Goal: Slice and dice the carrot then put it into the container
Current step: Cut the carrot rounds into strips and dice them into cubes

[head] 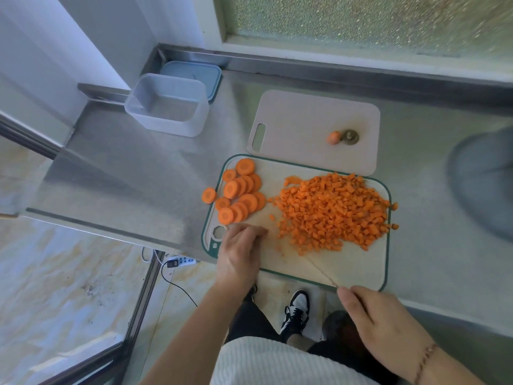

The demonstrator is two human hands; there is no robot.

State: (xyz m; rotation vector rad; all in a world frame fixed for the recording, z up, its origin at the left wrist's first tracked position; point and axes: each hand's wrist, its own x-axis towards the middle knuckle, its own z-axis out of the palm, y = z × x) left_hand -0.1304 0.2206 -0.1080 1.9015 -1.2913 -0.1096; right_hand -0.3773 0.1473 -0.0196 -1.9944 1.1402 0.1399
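A large heap of diced carrot point(333, 211) is lying on the right half of a green-rimmed cutting board point(361, 268), with a cluster of round carrot slices point(240, 190) sitting at the board's far left corner. One slice point(208, 195) is resting just off the board on the steel table point(125, 176). The left hand point(240, 254) is resting on the board's near left part with fingers curled downward; whether it is holding anything cannot be told. The right hand point(380, 323) is gripping a knife point(319, 269), whose thin blade is pointing toward the diced heap. Behind, a second pale cutting board point(291, 126) is carrying a carrot end point(333, 137) and a stem top point(350, 137). Farther left, a clear plastic container point(166, 107) is standing with nothing visible inside, and a blue lid point(194, 72) is lying just behind it.
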